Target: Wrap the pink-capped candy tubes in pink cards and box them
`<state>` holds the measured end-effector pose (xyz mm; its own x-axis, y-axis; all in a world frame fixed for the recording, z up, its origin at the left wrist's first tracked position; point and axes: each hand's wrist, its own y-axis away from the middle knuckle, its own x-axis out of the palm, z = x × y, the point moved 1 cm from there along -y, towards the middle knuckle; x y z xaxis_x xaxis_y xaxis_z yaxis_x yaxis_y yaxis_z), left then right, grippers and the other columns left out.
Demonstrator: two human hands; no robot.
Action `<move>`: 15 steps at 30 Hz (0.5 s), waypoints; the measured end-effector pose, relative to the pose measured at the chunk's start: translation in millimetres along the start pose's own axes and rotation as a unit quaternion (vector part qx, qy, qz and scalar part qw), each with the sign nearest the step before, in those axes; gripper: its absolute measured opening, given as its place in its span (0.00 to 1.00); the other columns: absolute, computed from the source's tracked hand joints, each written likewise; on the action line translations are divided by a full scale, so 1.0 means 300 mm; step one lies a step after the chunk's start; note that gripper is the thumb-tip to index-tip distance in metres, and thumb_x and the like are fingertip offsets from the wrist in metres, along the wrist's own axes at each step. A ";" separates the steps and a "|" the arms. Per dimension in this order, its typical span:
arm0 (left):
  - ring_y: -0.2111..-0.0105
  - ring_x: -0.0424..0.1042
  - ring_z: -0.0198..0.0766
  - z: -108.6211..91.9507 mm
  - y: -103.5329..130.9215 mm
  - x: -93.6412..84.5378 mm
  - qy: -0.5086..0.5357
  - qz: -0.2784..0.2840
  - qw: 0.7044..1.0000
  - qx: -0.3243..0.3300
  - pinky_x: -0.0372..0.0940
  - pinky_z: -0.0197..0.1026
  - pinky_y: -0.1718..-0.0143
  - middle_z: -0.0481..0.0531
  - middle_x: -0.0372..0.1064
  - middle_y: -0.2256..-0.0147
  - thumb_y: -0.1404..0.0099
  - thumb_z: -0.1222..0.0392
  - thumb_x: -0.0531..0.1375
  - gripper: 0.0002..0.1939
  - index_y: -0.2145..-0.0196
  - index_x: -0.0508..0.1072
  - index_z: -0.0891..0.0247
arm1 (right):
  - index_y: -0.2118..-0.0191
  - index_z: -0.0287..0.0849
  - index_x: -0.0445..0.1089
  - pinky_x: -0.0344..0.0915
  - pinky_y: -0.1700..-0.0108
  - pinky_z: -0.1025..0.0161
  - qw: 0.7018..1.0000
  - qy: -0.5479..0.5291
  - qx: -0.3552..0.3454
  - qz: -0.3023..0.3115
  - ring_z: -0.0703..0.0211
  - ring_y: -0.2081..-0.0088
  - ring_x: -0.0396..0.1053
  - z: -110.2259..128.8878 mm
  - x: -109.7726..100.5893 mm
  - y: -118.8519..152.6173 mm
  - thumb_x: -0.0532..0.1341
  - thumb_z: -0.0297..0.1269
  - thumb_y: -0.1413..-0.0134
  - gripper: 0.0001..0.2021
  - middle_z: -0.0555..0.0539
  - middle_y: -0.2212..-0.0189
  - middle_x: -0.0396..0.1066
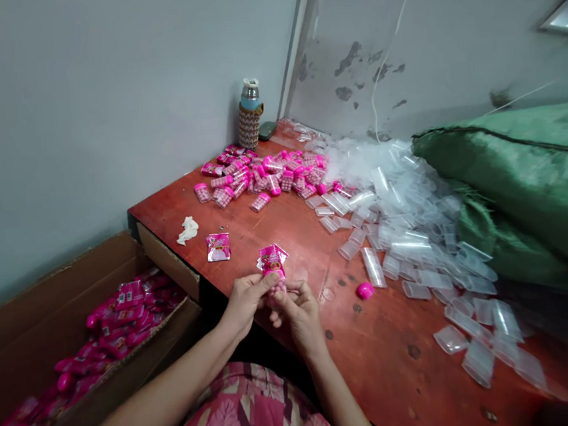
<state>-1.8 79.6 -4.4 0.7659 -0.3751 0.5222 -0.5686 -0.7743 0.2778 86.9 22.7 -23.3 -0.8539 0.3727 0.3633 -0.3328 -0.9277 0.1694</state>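
My left hand (246, 301) pinches a torn pink sachet (273, 259) held upright over a small clear container (278, 290) with pink candies inside. My right hand (297, 312) grips that container from the right and below. Both hands hover just above the near edge of the red wooden table (388, 350). A loose pink cap (364, 290) lies on the table to the right of my hands. Another pink sachet (217, 247) lies flat to the left.
A heap of filled pink-capped containers (265, 174) sits at the back. Many empty clear containers (418, 247) spread across the right side beside a green sack (527, 183). A cardboard box (32, 311) of pink sachets stands left. A bottle (250, 112) and crumpled tissue (188, 229) are nearby.
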 end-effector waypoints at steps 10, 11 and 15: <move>0.87 0.62 0.31 0.014 -0.012 -0.015 0.040 0.061 0.997 -0.038 0.59 0.36 0.85 0.47 0.61 0.85 0.48 0.53 0.61 0.15 0.80 0.67 0.70 | 0.69 0.42 0.57 0.57 0.89 0.74 0.998 -0.058 0.015 0.001 0.68 0.88 0.63 -0.002 0.004 -0.003 0.63 0.39 0.54 0.12 0.54 0.81 0.70; 0.87 0.62 0.32 0.021 -0.007 -0.014 0.041 0.069 0.996 -0.042 0.60 0.37 0.85 0.47 0.61 0.85 0.48 0.53 0.61 0.15 0.80 0.67 0.70 | 0.69 0.42 0.57 0.57 0.89 0.74 0.998 -0.062 0.015 -0.007 0.68 0.88 0.63 -0.004 0.002 -0.003 0.63 0.39 0.54 0.13 0.54 0.82 0.69; 0.86 0.61 0.30 0.023 -0.004 -0.019 0.039 0.019 0.999 -0.031 0.59 0.36 0.85 0.47 0.62 0.83 0.50 0.54 0.63 0.15 0.79 0.67 0.70 | 0.66 0.42 0.59 0.63 0.83 0.71 1.000 -0.019 0.007 -0.015 0.67 0.83 0.66 -0.001 -0.007 0.006 0.63 0.38 0.53 0.12 0.54 0.80 0.70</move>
<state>-3.5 79.1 -13.1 0.7195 -0.3600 0.5939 -0.6157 -0.7264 0.3056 88.0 20.3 -23.9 -0.8281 0.4011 0.3917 -0.3519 -0.9158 0.1936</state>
